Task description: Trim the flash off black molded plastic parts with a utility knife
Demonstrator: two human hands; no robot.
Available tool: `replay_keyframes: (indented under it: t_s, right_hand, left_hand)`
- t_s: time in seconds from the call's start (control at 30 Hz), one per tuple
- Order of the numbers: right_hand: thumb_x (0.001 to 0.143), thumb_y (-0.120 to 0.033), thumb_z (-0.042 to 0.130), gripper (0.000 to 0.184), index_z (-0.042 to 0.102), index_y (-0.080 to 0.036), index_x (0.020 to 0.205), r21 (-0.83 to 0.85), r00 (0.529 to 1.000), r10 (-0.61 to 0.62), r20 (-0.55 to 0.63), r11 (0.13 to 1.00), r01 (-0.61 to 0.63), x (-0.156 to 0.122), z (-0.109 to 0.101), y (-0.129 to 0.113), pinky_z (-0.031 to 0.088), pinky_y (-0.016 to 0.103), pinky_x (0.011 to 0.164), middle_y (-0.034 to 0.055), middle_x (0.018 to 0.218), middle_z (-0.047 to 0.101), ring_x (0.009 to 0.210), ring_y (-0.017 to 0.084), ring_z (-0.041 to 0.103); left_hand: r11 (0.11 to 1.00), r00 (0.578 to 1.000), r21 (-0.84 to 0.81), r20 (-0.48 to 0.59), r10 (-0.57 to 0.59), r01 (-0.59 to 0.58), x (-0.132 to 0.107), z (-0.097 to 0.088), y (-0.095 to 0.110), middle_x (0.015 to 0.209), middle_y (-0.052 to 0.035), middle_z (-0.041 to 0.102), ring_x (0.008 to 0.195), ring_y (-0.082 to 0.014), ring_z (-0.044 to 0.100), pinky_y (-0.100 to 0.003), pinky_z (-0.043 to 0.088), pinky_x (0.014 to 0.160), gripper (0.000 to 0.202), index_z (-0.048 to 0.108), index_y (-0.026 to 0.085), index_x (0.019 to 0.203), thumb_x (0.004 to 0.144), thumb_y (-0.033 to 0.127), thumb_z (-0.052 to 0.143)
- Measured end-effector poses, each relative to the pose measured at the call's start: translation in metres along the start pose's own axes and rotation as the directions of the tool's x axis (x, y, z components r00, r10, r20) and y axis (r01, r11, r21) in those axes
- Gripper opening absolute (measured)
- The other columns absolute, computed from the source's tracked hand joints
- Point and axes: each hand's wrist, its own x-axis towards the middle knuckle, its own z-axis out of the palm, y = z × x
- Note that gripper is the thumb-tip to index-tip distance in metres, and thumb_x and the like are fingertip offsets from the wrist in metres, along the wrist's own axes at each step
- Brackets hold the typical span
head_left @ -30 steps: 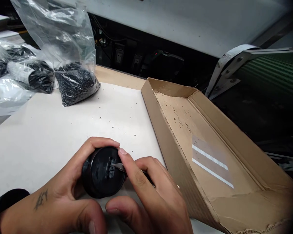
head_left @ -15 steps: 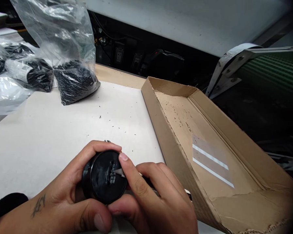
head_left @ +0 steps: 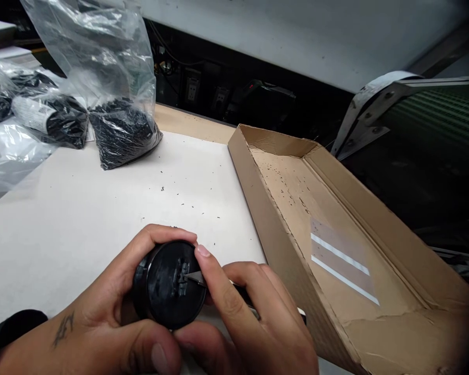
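My left hand (head_left: pixel 121 307) is wrapped round a round black plastic piece (head_left: pixel 164 297), its flat face tilted up toward me. Small dark bits lie in a row on that face, right of its middle. A pointed metal blade, seemingly of a craft knife (head_left: pixel 197 278), touches this row with its tip. My right hand (head_left: pixel 254 312) grips the knife, index finger stretched along it and resting near the piece's rim. Most of the knife's handle is hidden by the fingers; its end shows past the knuckles.
A shallow cardboard box (head_left: pixel 273 208) stands on the right, with black crumbs and a clear striped plastic sheet (head_left: pixel 342 260) inside. Back left, a clear bag (head_left: pixel 125 130) of small black parts stands by other bags (head_left: pixel 64 122). Crumbs dot the white paper (head_left: pixel 82 208).
The view has shifted slightly. My hands keep the same grips, and the blade tip stays at the row of small bits on the black piece.
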Motion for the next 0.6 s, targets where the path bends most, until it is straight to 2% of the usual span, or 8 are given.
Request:
replay_keyframes:
  t_s: [0.2, 0.3, 0.4, 0.5, 0.6]
  right_hand:
    - [0.102, -0.062, 0.034, 0.057, 0.06, -0.018, 0.126, -0.021, 0.999, 0.017, -0.049, 1.0, -0.018, 0.003, -0.001, -0.002, 0.043, 0.026, 0.055, 0.0056, 0.081, 0.06, 0.065, 0.017, 0.054]
    - [0.102, -0.06, 0.039, 0.052, 0.062, -0.018, 0.122, -0.031, 0.997, 0.002, -0.083, 1.0, -0.005, 0.004, -0.001, -0.003, 0.042, 0.026, 0.055, 0.0046, 0.078, 0.061, 0.062, 0.016, 0.054]
    - [0.103, -0.055, 0.041, 0.047, 0.061, -0.015, 0.12, -0.024, 0.995, -0.021, -0.1, 1.0, 0.018, 0.002, -0.001, -0.004, 0.04, 0.026, 0.052, 0.004, 0.077, 0.061, 0.061, 0.017, 0.053]
    - [0.104, -0.053, 0.041, 0.046, 0.058, -0.014, 0.123, 0.0, 0.997, -0.022, -0.076, 1.0, 0.022, -0.001, 0.0, -0.003, 0.04, 0.026, 0.05, 0.0039, 0.077, 0.062, 0.06, 0.017, 0.052]
    - [0.103, -0.055, 0.043, 0.047, 0.059, -0.018, 0.126, 0.059, 0.999, 0.007, -0.039, 0.998, -0.004, -0.004, 0.002, -0.002, 0.043, 0.023, 0.051, 0.0034, 0.074, 0.061, 0.06, 0.016, 0.055]
  left_hand:
    - [0.997, 0.989, -0.02, 0.126, 0.08, -0.078, 0.002, -0.008, -0.01, 0.117, 0.0015, 0.056, 0.102, -0.0208, 0.06, -0.021, 0.055, 0.074, 0.072, 0.036, 0.04, 0.135, 0.074, 0.046, 0.076]
    - [0.997, 0.991, -0.01, 0.116, 0.071, -0.071, 0.001, -0.008, -0.012, 0.117, 0.0013, 0.055, 0.103, -0.0206, 0.059, -0.022, 0.054, 0.077, 0.075, 0.035, 0.041, 0.135, 0.073, 0.047, 0.077]
    - [0.999, 0.995, -0.025, 0.088, 0.042, -0.04, -0.001, -0.007, -0.014, 0.12, -0.0002, 0.055, 0.107, -0.0246, 0.059, -0.025, 0.055, 0.077, 0.08, 0.034, 0.041, 0.136, 0.07, 0.047, 0.079]
    - [0.999, 0.998, -0.047, 0.059, -0.017, 0.02, -0.002, -0.006, -0.014, 0.12, -0.0005, 0.056, 0.109, -0.0282, 0.058, -0.026, 0.056, 0.074, 0.081, 0.034, 0.042, 0.135, 0.069, 0.042, 0.081]
    - [0.998, 0.996, -0.02, 0.072, -0.051, 0.053, 0.0, -0.007, -0.012, 0.118, 0.0005, 0.056, 0.104, -0.026, 0.061, -0.026, 0.057, 0.073, 0.078, 0.034, 0.044, 0.135, 0.071, 0.041, 0.079]
